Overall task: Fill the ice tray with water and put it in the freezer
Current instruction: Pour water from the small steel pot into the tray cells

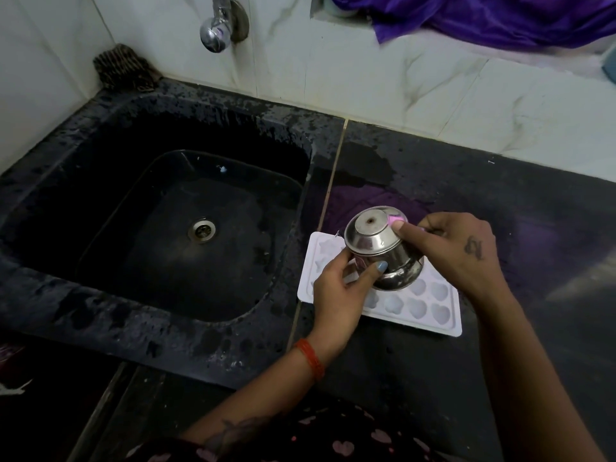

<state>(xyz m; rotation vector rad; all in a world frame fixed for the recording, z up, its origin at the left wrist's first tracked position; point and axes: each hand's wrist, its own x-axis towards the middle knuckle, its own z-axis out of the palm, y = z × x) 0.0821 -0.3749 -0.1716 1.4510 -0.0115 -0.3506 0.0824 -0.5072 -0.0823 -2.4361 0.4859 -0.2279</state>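
Observation:
A white ice tray (436, 313) with heart- and star-shaped cells lies flat on the dark counter, just right of the sink. Over its middle a small steel tumbler (376, 245) is tipped far over, with its base up and its mouth down toward the tray. My left hand (336, 295) grips the tumbler's lower side with thumb and fingers. My right hand (450, 248) holds it from the right, with fingertips against the base and body. Whether water is running out is hidden by the tumbler and my hands.
The black sink (186, 225) with its drain (201, 231) lies to the left, and a chrome tap (218, 28) juts from the tiled wall above it. A scrubber (123, 66) sits in the back corner. A purple cloth (493, 18) hangs from the ledge at the upper right. The counter (533, 228) is wet.

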